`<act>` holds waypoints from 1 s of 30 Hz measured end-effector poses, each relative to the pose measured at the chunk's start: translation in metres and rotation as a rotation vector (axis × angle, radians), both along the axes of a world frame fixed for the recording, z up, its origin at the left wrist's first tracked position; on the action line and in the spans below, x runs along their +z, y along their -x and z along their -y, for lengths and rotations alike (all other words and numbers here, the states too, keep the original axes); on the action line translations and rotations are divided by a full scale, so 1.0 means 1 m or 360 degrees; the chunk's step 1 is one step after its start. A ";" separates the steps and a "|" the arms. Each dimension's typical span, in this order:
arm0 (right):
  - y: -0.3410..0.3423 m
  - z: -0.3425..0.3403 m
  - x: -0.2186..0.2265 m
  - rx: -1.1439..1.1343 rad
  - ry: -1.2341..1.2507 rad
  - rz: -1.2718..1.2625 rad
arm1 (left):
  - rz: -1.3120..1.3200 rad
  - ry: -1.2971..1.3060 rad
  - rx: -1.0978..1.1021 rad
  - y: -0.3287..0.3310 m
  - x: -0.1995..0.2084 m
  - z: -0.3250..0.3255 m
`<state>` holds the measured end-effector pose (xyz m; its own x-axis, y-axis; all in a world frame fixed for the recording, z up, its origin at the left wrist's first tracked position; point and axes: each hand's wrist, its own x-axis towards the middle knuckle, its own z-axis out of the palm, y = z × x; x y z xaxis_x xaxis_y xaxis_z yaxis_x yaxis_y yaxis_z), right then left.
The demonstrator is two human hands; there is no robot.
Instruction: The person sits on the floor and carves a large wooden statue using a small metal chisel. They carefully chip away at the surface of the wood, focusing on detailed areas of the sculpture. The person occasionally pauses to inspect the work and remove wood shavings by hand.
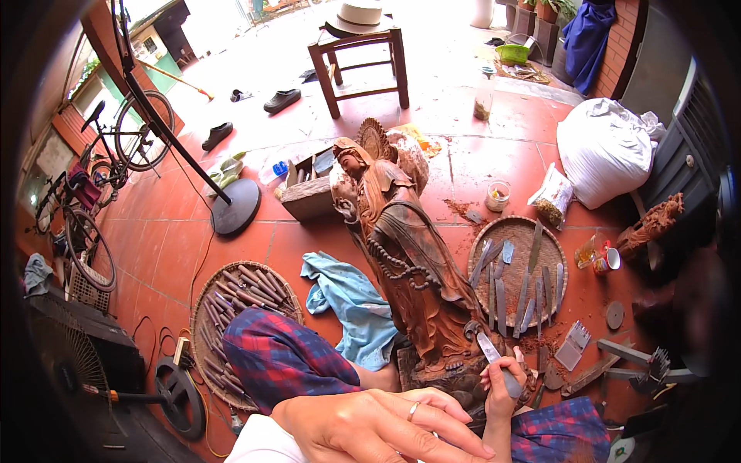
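My left hand (370,424), wearing a ring, is close in front at the bottom, its back showing and its fingers stretched out to the right with nothing visible in them. A white sleeve (266,442) shows at its wrist. Farther right, my right hand (498,380) grips a flat-bladed carving tool (488,347) with a grey handle, its pale blade pointing up and left. That blade is near the base of a carved wooden statue (413,247). The robed figure lies tilted between my legs, head away from me, with carved beads across its front. Its lower base is partly hidden.
A round basket (202,359) of carving tools is on the left, beside a light blue cloth (343,309). On the right, a woven tray (480,231) carries several flat blades. A wooden box (305,199), round stand base (236,208) and stool (363,40) are farther off.
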<state>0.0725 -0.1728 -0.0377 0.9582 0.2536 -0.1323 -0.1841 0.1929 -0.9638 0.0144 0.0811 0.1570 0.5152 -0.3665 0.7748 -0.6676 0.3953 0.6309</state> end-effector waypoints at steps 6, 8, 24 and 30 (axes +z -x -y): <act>0.001 -0.003 0.001 0.0044 0.0007 0.0004 | -0.0127 -0.0150 -0.0004 0.014 0.013 -0.007; 0.000 -0.002 0.002 0.0025 0.0016 0.0010 | -0.0127 -0.0403 -0.0095 0.010 0.023 -0.016; 0.000 -0.003 0.000 -0.0021 0.0006 0.0048 | -0.0169 0.0046 0.0098 0.014 -0.007 0.024; 0.004 -0.006 -0.002 0.0015 -0.0033 0.0029 | -0.0187 0.0163 0.0004 0.011 -0.016 0.045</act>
<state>0.0683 -0.1672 -0.0402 0.9579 0.2654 -0.1094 -0.1684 0.2112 -0.9628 0.0030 0.0365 0.1411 0.6052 -0.2874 0.7424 -0.5925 0.4602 0.6612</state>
